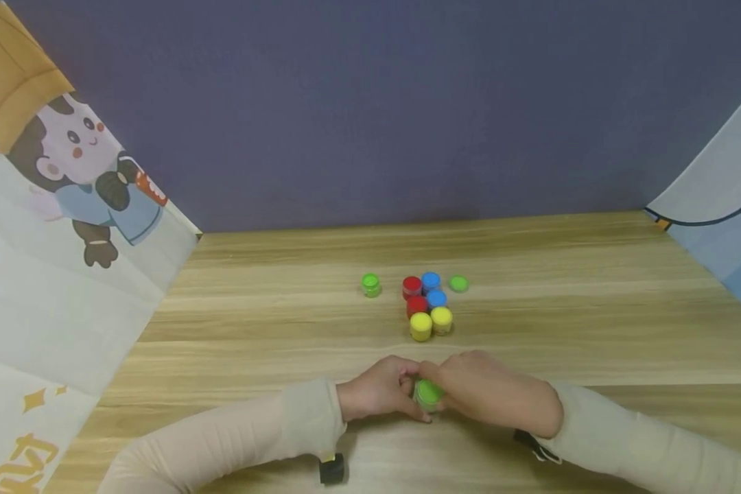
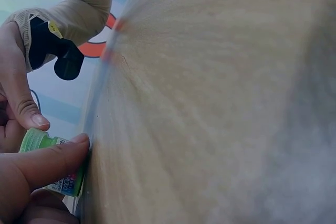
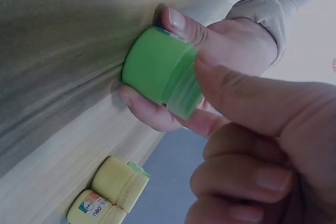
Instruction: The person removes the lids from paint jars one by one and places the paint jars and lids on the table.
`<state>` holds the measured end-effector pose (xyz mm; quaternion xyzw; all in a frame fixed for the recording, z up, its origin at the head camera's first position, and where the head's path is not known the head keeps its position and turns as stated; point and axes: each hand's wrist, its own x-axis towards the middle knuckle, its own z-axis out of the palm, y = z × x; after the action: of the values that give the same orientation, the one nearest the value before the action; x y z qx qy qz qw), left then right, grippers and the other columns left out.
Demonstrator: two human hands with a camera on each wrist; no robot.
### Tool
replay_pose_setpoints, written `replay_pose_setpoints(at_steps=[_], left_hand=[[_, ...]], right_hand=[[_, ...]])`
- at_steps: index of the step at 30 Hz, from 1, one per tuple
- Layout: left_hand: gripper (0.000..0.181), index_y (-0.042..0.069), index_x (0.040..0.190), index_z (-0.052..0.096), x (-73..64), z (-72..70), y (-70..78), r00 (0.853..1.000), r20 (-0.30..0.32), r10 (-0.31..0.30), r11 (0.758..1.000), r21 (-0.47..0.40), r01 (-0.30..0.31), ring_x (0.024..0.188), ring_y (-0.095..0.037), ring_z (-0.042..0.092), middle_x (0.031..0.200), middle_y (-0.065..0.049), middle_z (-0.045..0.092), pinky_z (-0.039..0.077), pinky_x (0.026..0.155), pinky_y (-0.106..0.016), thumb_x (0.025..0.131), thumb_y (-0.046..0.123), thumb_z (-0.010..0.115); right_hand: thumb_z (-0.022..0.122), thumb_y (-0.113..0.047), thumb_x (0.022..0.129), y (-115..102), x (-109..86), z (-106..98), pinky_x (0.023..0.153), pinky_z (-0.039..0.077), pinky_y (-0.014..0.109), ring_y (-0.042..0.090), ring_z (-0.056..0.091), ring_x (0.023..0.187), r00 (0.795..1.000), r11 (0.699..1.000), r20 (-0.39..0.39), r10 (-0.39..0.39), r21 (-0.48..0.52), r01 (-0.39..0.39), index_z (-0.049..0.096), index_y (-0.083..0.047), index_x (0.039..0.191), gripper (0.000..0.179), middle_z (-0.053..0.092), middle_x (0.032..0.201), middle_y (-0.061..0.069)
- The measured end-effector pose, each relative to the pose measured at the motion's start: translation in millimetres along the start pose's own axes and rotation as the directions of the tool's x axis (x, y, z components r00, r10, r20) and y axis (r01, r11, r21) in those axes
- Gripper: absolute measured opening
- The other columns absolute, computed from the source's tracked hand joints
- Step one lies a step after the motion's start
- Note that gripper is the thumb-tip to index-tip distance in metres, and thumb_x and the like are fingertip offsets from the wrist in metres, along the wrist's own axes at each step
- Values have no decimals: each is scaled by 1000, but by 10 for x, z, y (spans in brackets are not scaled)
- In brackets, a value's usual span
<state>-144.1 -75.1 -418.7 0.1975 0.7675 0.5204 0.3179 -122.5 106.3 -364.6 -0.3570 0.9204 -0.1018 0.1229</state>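
Near the front of the table, my left hand (image 1: 385, 387) grips a small green jar (image 1: 429, 394) around its body. In the left wrist view, the left thumb (image 2: 52, 161) lies across the jar's label. My right hand (image 1: 490, 391) pinches the jar's lid (image 3: 184, 95), its thumb pressed to the rim in the right wrist view. There the jar's green body sits between the left thumb and fingers, close to the tabletop. Some of the right fingers behind the lid are hidden.
Beyond the hands, two yellow jars (image 1: 420, 326), two red jars (image 1: 412, 288) and two blue jars (image 1: 436, 299) stand in a cluster. Another green jar (image 1: 370, 285) stands left of them, and a flat green lid (image 1: 459, 283) lies to the right. A dark wall (image 1: 407, 116) rises behind.
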Motion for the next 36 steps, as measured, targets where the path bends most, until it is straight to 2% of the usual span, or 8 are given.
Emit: replay_pose_setpoints(at_steps=[14,17,20,22,25,27,31,36], left_hand=[[44,10,105,69,-11,-8,15,1000,4,-5,1000,2,5,44,-6,33,51,3,43,25,42,-17,66,-8,78],[44,11,106,69,-12,-8,13,1000,11,-8,1000,-10,8,44,-6,33,51,3,43,26,43,-18,67,-8,78],[45,11,107,69,-7,-9,8,1000,14,-5,1000,-9,5,44,-6,33,51,3,42,25,43,-18,67,-8,77],[41,11,104,69,0,-7,8,1000,12,-7,1000,-5,7,44,-6,32,50,3,41,25,43,-18,68,-7,78],[35,11,99,70,7,-7,9,1000,1,-14,1000,-1,14,44,-6,31,50,3,40,25,43,-18,69,-4,79],[31,11,96,70,8,-7,13,1000,-6,-18,1000,-3,18,44,-6,31,50,3,41,26,44,-18,69,-3,79],[32,10,96,70,3,-8,13,1000,-8,-22,999,-25,22,45,-7,32,51,2,43,28,45,-17,69,-5,78],[36,11,98,70,5,0,10,1000,-6,-28,999,-39,27,45,-7,32,51,2,43,29,46,-17,68,-7,78]], right_hand=[[73,-20,80,15,-33,-13,47,34,21,5,32,49,1000,999,-2,-21,-35,21,57,-16,126,48,36,54,-9],[73,-22,81,28,-37,-12,46,31,20,3,30,47,1000,1000,-5,-30,8,30,56,-16,128,50,33,53,-10],[72,-33,81,45,-44,-6,45,29,20,2,29,47,999,997,-26,-42,69,44,59,-13,120,45,33,53,-12],[70,-43,81,46,-47,3,44,27,20,1,29,47,998,995,-53,-38,95,43,60,-12,107,41,33,54,-13],[66,-51,82,20,-51,28,44,26,20,2,30,48,994,997,-107,-1,70,9,55,-14,87,39,34,55,-11],[63,-54,82,-4,-49,58,42,25,20,3,31,47,990,998,-140,37,51,-30,53,-15,80,41,34,54,-10],[61,-58,82,-32,-33,123,41,24,20,3,29,45,982,996,-170,85,33,-81,52,-16,73,44,34,53,-10],[63,-52,84,-38,-17,154,41,23,20,3,27,45,980,996,-180,87,33,-82,52,-15,72,40,32,52,-10]])
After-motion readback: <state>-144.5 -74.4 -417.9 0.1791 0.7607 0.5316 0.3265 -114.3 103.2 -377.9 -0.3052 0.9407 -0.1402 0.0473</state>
